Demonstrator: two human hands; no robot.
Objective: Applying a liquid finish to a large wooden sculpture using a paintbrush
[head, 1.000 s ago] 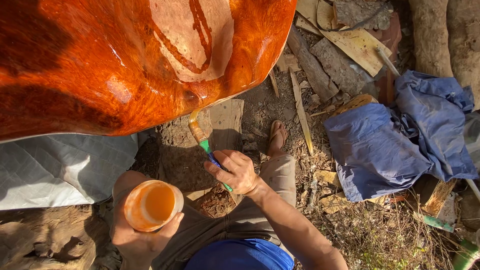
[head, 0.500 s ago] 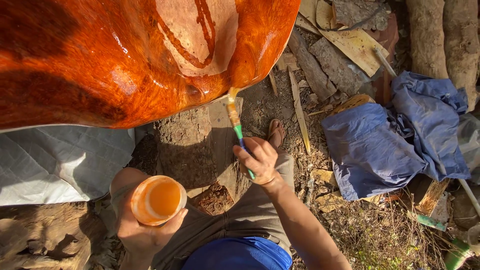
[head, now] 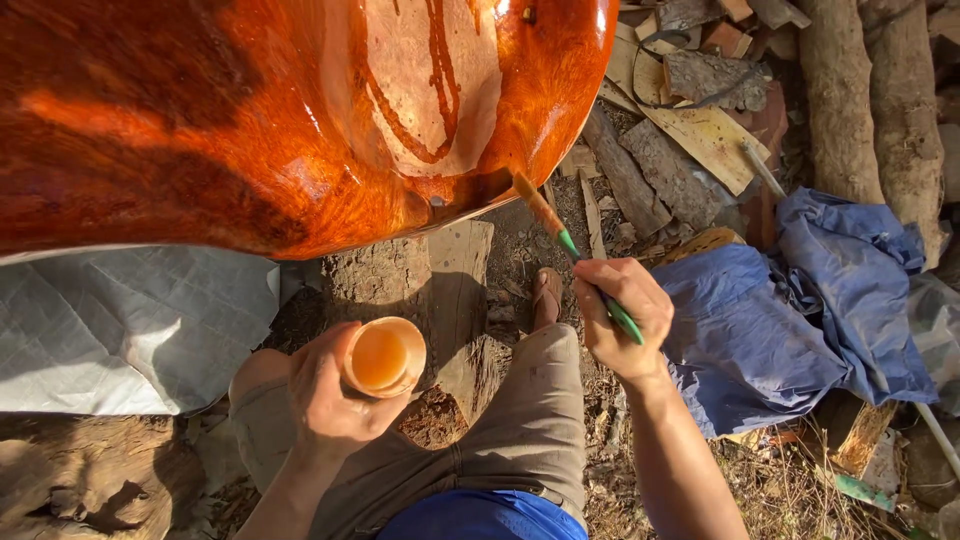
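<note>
A big glossy red-orange wooden slab point(head: 230, 120) fills the upper left, wet with varnish, with a paler patch near its top. My right hand point(head: 622, 318) grips a green-handled paintbrush point(head: 560, 235); its bristles touch the slab's lower right edge. My left hand point(head: 335, 395) holds a small cup point(head: 383, 357) of orange varnish above my left knee. The slab rests over a rough log block point(head: 405, 290).
White woven sheet point(head: 120, 330) lies at the left. Crumpled blue tarp point(head: 800, 300) sits on the right. Wood offcuts and bark point(head: 680, 130) are piled at the upper right beside tree trunks point(head: 870, 110). My sandalled foot point(head: 547, 293) stands on dirt.
My right hand swung the brush to the right along the slab's lower edge. My left hand tilted the cup and brought it closer in. The view shifted slightly.
</note>
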